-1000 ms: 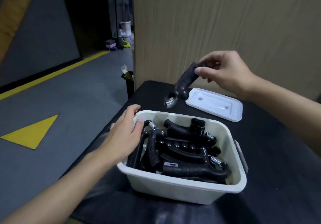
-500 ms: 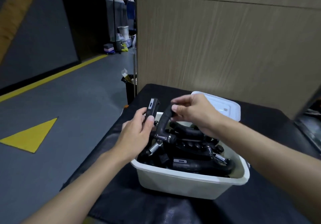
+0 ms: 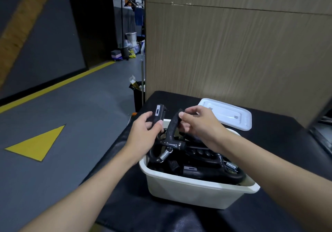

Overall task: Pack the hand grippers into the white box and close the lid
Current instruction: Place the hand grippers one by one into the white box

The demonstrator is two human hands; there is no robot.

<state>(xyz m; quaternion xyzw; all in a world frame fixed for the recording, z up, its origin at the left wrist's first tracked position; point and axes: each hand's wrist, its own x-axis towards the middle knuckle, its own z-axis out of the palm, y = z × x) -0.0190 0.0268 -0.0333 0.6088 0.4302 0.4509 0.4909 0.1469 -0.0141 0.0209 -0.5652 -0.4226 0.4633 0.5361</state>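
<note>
Holding a gripper (image 3: pixel 171 132) above the box's (image 3: pixel 188 190) left end, left hand (image 3: pixel 143 134) wrapped round one handle, right hand (image 3: pixel 199 123) pinching the other. Best laid flat below the box's rim for the lid (image 3: pixel 228 114) behind the box.

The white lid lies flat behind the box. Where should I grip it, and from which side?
Probably the right edge of the lid, coming from the right: it lies flat, so only the rim offers a pinch, and the box crowds its near side.
</note>
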